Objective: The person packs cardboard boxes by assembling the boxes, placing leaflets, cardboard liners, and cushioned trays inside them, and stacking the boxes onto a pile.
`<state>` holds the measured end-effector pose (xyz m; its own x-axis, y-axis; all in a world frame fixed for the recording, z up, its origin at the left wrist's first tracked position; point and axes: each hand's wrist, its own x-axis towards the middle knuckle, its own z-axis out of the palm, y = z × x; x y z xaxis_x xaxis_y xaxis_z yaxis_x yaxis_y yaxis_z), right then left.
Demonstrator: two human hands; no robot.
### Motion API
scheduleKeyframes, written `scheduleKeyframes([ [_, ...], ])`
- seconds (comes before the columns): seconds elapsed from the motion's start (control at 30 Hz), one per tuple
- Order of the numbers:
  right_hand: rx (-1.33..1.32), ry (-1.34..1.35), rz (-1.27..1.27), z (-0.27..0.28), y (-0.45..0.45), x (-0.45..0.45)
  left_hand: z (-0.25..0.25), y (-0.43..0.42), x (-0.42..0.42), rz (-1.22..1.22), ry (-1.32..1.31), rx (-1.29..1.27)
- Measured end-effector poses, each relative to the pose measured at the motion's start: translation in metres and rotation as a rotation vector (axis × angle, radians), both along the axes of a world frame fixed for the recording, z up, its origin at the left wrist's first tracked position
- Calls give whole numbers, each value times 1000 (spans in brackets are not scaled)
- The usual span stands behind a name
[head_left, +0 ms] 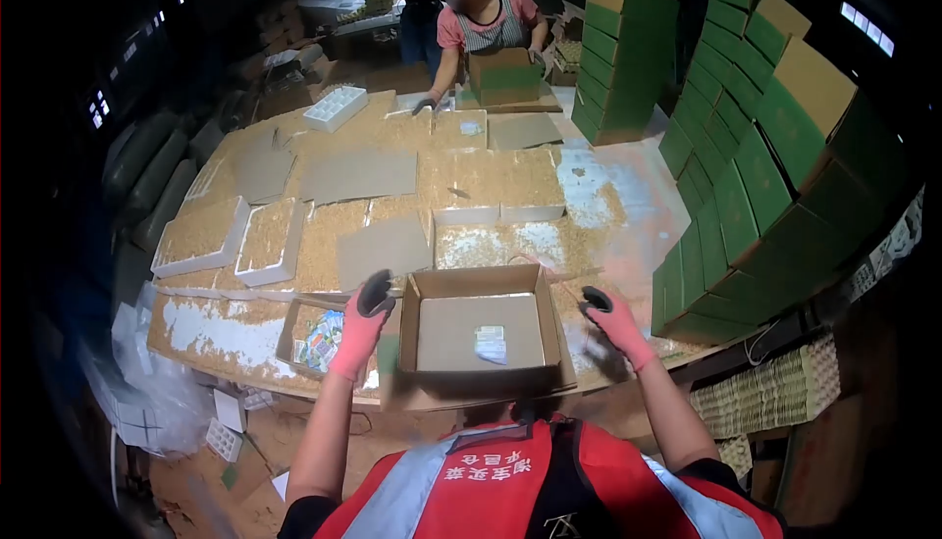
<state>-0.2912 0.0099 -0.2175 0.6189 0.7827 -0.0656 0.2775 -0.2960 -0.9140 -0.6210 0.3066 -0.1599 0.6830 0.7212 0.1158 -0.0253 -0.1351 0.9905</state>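
An open cardboard box (481, 329) stands at the table's near edge, with a small printed packet (491, 343) lying on its grey bottom. My left hand (366, 321), in a pink glove with a dark palm, is just left of the box, fingers apart and holding nothing. To the right of the box is my right hand (616, 325), gloved the same way, its fingers spread and empty, not touching the box. A low carton of small printed packets (319, 343) sits beside my left hand.
Stacked green boxes (731, 215) rise along the right side. White foam trays (270, 242) and cardboard sheets (361, 176) lie on the table's grainy, sawdust-like covering (491, 171). Across the table a co-worker (486, 24) in gloves stands behind another green box (505, 78).
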Motion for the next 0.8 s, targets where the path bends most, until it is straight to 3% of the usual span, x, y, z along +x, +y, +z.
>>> scheduleKeyframes([
  [0.03, -17, 219, 34, -31, 6, -8, -26, 5, -7, 92, 297, 98],
  [0.07, -28, 431, 68, -62, 16, -16, -86, 23, -9, 1, 394, -120],
  [0.13, -444, -272, 29, -152, 40, -32, -130, 11, -6, -237, 329, -271],
  [0.2, -432, -164, 68, -122, 59, -47, -102, -29, 29, -91, 515, 24],
  [0.23, -429, -111, 85, -102, 61, -59, -116, -24, 30, -90, 494, -18],
  [0.3, -216, 248, 22, -86, 67, -85, -155, -9, 20, -54, 377, -132],
  [0.33, -62, 402, -35, -75, 73, -89, -185, 1, 6, -219, 136, -67],
  [0.37, -99, 231, -38, -60, 79, -94, -180, -6, 4, -112, 27, -660],
  [0.4, -143, 65, -85, -50, 85, -99, -226, 13, -1, -133, -193, -922],
  [0.47, -185, 43, -159, -16, 100, -94, -173, 22, 13, -115, -143, -865],
  [0.5, -190, 50, -135, 54, 83, -98, -136, 21, 32, -139, -129, -795],
  [0.53, -32, -150, -116, 61, 77, -86, -99, 18, 53, -180, -130, -731],
  [0.57, -118, -187, -133, 117, 58, -87, -62, 16, 75, -231, -137, -663],
  [0.6, -156, -46, -127, 172, 39, -86, -24, 13, 93, -292, -150, -589],
  [0.63, -183, -407, -68, 171, 28, -48, 14, 8, 114, -357, -173, -514],
  [0.67, 73, -479, 11, 275, -42, -37, 53, -1, 135, -429, -201, -434],
  [0.7, 326, -1106, -396, 296, -71, -27, 89, -10, 156, -492, -235, -362],
  [0.73, 349, -1411, -790, 334, -107, -6, 124, -21, 176, -552, -263, -299],
  [0.77, 432, -1361, -1018, 365, -146, 18, 156, -33, 195, -608, -285, -239],
  [0.8, 316, -1630, -1419, 379, -185, 53, 186, -46, 216, -655, -303, -185],
])
